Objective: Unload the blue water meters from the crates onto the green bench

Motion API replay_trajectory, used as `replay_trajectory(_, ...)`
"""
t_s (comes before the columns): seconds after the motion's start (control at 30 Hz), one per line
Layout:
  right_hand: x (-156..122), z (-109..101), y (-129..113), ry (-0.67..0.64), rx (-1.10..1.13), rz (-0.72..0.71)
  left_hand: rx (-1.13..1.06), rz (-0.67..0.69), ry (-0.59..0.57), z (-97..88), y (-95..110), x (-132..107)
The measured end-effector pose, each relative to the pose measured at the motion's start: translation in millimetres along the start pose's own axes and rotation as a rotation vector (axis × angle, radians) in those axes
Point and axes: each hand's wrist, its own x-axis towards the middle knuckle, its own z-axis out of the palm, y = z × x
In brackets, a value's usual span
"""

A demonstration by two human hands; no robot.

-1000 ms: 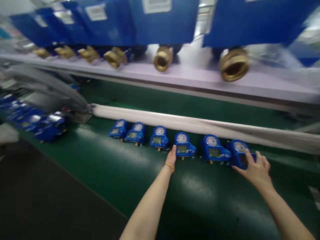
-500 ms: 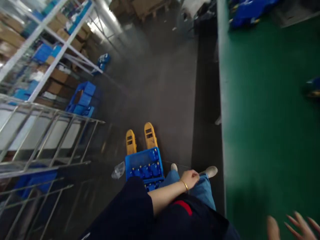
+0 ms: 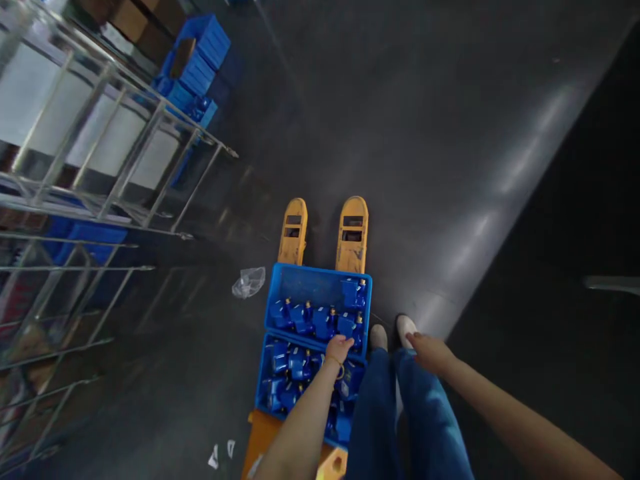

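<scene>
Over the edge between two blue crates my left hand [image 3: 340,348] hovers, fingers loosely apart, with nothing visible in it. A bracelet circles that wrist. The front crate [image 3: 307,283] holds several blue parts [image 3: 325,323] with brass-coloured fittings, lined along its near and right sides. More such parts fill the rear crate [image 3: 260,383], partly hidden by my left forearm. Both crates rest on a yellow pallet truck [image 3: 353,247], whose two fork tips stick out in front. Above my legs, right of the crates, my right hand [image 3: 430,353] appears empty, its fingers loosely extended.
Metal-railed carts [image 3: 165,160] stand on the left. Beyond them are stacked blue bins [image 3: 210,43]. A crumpled clear plastic bag [image 3: 249,283] lies on the floor left of the front crate. White scraps [image 3: 214,457] lie near the truck's rear left.
My view has swung left and the green floor has left it. My left hand has moved from my thigh to above the crates. My right hand has come in from the lower right.
</scene>
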Motion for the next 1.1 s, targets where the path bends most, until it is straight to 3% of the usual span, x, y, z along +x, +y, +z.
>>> replay_trajectory(0.1,89,-16,16,0.015,-0.07,0.023,-0.079,0.014,0.047,12.0,12,93)
replay_trajectory(0.2,155,-19,26,0.06,-0.134,0.037,-0.158,0.046,-0.001,24.5,25,178)
replay_trajectory(0.27,183,-8,24,0.06,-0.153,-0.001,-0.196,0.061,-0.096,28.7,30,222)
replay_trajectory(0.4,211,39,-7,-0.131,-0.091,-0.345,-0.231,0.06,-0.323,26.6,34,276)
replay_trajectory(0.5,226,80,-41,-0.178,-0.072,-0.485,-0.212,0.062,-0.409,22.3,33,290)
replay_trajectory(0.63,253,115,-74,-0.221,-0.064,-0.339,-0.127,0.161,-0.388,28.5,24,288)
replay_trajectory(0.73,274,123,-88,-0.297,-0.059,-0.192,-0.144,0.241,-0.315,38.9,10,283)
replay_trajectory(0.83,284,124,-100,-0.327,-0.08,-0.093,-0.225,0.206,-0.304,43.0,3,283)
replay_trajectory(0.97,270,124,-123,-0.258,-0.17,-0.05,-0.176,0.141,-0.352,35.4,12,283)
replay_trajectory(1.1,255,132,-141,-0.188,-0.274,-0.08,0.005,0.177,-0.353,31.2,25,274)
